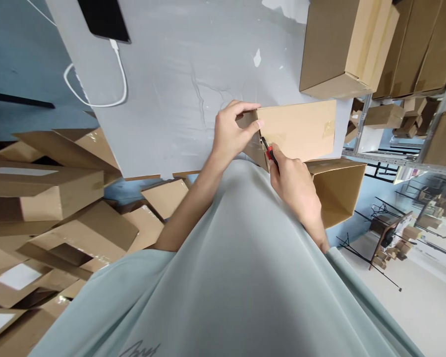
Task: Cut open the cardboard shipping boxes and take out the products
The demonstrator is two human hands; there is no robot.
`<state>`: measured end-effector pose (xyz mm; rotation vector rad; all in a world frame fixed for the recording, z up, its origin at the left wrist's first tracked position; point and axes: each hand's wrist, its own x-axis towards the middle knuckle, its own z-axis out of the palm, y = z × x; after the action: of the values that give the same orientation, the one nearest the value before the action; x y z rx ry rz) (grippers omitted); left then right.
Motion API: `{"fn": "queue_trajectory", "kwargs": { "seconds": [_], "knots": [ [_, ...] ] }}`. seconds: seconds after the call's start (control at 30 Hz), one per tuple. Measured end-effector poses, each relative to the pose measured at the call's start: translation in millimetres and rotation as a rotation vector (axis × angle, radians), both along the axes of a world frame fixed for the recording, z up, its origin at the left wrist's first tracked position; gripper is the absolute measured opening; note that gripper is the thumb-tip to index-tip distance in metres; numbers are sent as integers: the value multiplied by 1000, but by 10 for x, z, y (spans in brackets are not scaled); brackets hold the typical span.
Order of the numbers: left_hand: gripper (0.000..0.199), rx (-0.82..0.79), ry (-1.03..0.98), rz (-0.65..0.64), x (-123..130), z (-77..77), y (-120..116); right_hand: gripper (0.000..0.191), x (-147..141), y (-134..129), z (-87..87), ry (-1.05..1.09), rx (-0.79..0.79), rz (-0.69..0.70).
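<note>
A closed cardboard box point(301, 130) lies at the table's near edge, right in front of my body, with clear tape near its right end. My left hand point(233, 126) grips its left end, fingers over the far corner and thumb on the top edge. In my right hand point(292, 176) is a red and black utility knife point(270, 150), its tip at the box's left edge just below my left thumb. How far the blade is out, and whether it has gone into the cardboard, I cannot tell.
A larger carton point(329, 47) stands at the table's far right. An open carton point(336, 193) sits below the near right edge. A black phone point(106, 20) with a white cable point(124, 82) lies far left. Cardboard boxes point(78, 188) pile up at left; a metal shelf point(388, 157) holds more at right.
</note>
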<state>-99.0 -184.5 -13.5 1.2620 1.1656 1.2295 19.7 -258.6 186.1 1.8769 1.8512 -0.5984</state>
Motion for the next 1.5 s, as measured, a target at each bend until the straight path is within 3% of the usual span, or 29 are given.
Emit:
{"fn": "queue_trajectory", "kwargs": {
  "seconds": [0.2,0.5,0.67,0.8,0.93,1.03,1.17,1.3,1.4,1.5],
  "knots": [
    [37,25,24,4,31,-17,-60,59,174,-181,27,17,-20,3],
    [51,-10,67,9,-24,-22,-56,62,165,-96,-216,102,5,0],
    [52,4,85,38,15,-14,-126,67,306,-276,-121,63,-206,56],
    [60,-3,68,40,16,-29,-145,69,412,-381,-88,77,-240,75],
    [70,-15,72,85,-5,-38,-176,66,685,-372,-35,177,-128,43],
    [66,7,160,164,33,88,-233,63,1086,-318,-27,203,43,-36],
    [49,118,347,245,349,430,-282,62,1717,-189,-81,127,226,-192],
    [42,215,472,109,1043,696,-237,61,2222,-35,-150,124,316,-291],
    [40,269,569,-55,1570,725,-167,59,2472,76,-228,230,381,-275],
    [34,348,668,-100,1882,659,-102,58,2621,200,-336,330,425,-214]
  ]
}}
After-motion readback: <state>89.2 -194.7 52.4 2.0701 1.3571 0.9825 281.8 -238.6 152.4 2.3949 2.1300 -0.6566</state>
